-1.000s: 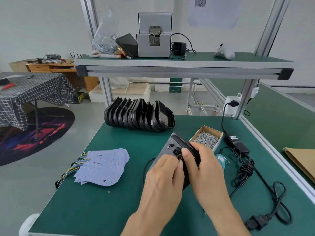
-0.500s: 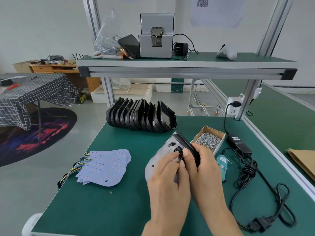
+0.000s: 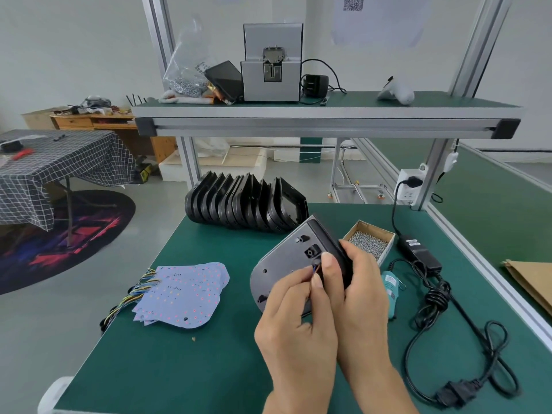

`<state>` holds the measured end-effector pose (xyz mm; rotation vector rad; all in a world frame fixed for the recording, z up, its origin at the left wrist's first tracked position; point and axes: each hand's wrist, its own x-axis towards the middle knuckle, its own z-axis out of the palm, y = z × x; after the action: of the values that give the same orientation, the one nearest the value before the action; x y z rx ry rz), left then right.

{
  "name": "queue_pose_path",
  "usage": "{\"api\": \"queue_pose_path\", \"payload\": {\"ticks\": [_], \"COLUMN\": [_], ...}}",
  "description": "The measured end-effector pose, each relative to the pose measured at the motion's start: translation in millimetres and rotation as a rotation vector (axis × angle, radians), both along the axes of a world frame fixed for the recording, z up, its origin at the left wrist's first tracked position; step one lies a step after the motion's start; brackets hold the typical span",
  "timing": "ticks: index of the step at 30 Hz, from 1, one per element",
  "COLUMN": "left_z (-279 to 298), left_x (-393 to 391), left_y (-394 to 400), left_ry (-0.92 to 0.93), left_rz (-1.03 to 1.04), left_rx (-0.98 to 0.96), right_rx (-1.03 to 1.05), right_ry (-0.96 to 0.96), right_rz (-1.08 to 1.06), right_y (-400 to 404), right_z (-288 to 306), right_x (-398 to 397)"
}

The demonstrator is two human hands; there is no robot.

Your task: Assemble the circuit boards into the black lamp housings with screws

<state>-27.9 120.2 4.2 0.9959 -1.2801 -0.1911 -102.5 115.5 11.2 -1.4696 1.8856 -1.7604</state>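
Housing point(image 3: 286, 261) in right hand point(image 3: 355, 297); wires point(image 3: 315, 268) between left hand point(image 3: 295, 327) fingertips.

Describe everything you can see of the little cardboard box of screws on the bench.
The cardboard box is small, shallow, open-topped and brown, with thin walls and a pale inner face. It lies flat on the green bench, turned at an angle, filled with a loose layer of small silver screws. It sits right of the held lamp housing; the right hand overlaps its near corner, contact unclear.

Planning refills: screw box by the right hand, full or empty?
Not empty. The open cardboard box shows a layer of small silver screws covering its floor, below the rim; depth cannot be told.
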Motion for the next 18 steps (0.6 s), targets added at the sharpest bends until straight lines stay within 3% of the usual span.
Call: {"api": "queue_pose_path", "payload": {"ticks": [8, 18], "left_z": [-3.3, 5.3], "left_x": [-5.8, 0.5], "left_y": [-4.3, 1.7], "left_ry": [0.023, 0.22], "left_rz": [-0.065, -0.243], "left_rx": [0.031, 0.37], "right_rx": [0.015, 0.007], "right_ry": [-0.045, 0.044], "right_rz": [-0.033, -0.119], "right_y": [-1.5, -3.0], "right_z": [-2.7, -4.0], "right_x": [-1.8, 7.6]}}
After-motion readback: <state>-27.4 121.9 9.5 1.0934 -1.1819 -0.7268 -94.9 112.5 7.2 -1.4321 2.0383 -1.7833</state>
